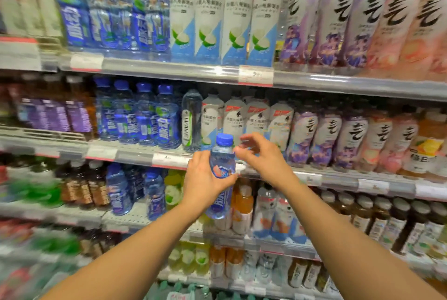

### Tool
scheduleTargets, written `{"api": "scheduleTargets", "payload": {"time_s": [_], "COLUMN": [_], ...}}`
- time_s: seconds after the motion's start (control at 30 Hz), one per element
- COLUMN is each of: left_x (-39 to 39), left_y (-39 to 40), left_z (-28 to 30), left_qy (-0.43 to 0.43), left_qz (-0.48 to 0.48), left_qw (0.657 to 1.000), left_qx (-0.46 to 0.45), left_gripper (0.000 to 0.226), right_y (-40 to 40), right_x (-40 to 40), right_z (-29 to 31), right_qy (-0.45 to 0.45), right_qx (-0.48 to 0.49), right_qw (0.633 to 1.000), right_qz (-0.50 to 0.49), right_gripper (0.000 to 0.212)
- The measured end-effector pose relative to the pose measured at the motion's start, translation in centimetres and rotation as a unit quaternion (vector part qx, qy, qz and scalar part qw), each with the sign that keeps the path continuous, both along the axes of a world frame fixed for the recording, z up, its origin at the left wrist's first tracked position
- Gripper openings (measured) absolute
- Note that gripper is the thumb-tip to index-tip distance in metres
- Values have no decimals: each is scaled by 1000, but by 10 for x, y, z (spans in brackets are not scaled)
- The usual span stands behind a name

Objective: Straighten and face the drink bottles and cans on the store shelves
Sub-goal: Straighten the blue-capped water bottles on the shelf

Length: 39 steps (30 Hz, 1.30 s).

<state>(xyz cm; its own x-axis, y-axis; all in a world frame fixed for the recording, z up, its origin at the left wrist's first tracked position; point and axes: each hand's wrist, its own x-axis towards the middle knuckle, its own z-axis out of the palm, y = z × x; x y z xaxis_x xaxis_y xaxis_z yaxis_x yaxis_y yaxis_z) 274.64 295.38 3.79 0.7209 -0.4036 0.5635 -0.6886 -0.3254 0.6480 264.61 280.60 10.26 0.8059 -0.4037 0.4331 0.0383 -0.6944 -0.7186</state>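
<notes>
A blue-capped bottle point(222, 176) is held upright in front of the shelves point(193, 71), clear of every row; it is wrapped by the left hand point(205, 184), whose grip is closed around the middle of the bottle over its blue label; the right hand point(262, 157) is raised just beside the bottle's neck, its grip spread and fingers point(244, 142) loosely curled, touching nothing that can be made out; behind the hands, 4 white coconut-label bottles point(225, 21) are seen standing on the top shelf, labels forward; similar blue bottles point(167, 118) are lined on the second shelf; the edges are blurred.
</notes>
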Motion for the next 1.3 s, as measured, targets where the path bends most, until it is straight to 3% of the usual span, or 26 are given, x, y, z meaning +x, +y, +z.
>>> {"api": "scheduleTargets", "payload": {"time_s": [0.07, 0.33, 0.57, 0.67, 0.73, 0.83, 0.93, 1.03, 1.3], "left_x": [7, 42, 87, 114, 132, 163, 193, 218, 263], "left_y": [20, 90, 138, 167, 191, 226, 250, 258, 245], "left_z": [-4, -24, -54, -77, -99, -134, -162, -183, -228], "left_qy": [-1, -24, -12, 37, 68, 63, 74, 82, 83], "left_qz": [13, 81, 61, 17, 15, 23, 14, 1, -8], "left_qw": [1000, 993, 994, 994, 989, 970, 928, 898, 852], "left_qx": [17, 78, 86, 104, 133, 233, 364, 432, 516], "left_gripper": [62, 68, 79, 102, 104, 83, 64, 51, 81], "right_y": [26, 100, 151, 166, 174, 185, 195, 203, 214], "right_x": [18, 83, 123, 138, 148, 165, 183, 202, 251], "right_z": [-2, -13, -37, -47, -54, -67, -81, -97, -135], "right_qy": [33, 115, 82, 71, 67, 75, 84, 81, 117], "right_qx": [-8, -122, -143, -140, -139, -135, -129, -131, -158], "right_qw": [998, 985, 985, 987, 988, 988, 988, 988, 980], "right_qz": [45, 52, 45, 38, 28, 23, 16, 5, -10], "right_gripper": [40, 57, 56, 58, 58, 57, 58, 58, 61]}}
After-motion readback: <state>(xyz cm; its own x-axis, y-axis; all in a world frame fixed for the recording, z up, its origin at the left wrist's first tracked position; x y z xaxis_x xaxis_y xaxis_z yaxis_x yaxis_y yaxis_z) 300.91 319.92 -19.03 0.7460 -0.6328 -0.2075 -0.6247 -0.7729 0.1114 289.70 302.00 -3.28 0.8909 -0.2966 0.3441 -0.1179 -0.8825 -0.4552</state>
